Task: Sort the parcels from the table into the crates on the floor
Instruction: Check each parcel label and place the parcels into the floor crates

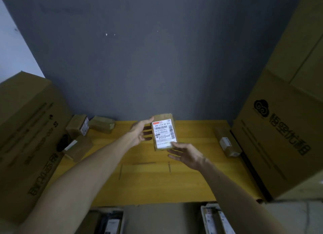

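Observation:
A small brown parcel (pixel 164 131) with a white barcode label facing me is held above the yellow table (pixel 148 181). My left hand (pixel 140 131) grips its left side, thumb at the top corner and fingers behind. My right hand (pixel 186 154) holds its lower right corner, thumb on the label. Three more parcels lie at the table's left: one (pixel 77 124), one (pixel 101 124) and one (pixel 78 149). Another parcel (pixel 227 141) lies at the right edge. Crates (pixel 216 219) with parcels inside show on the floor below the table's front edge.
A large cardboard box (pixel 26 137) stands at the left of the table and a taller stack of boxes (pixel 288 120) at the right. A dark grey wall (pixel 148 59) rises behind. A second crate (pixel 108 221) sits at the lower left.

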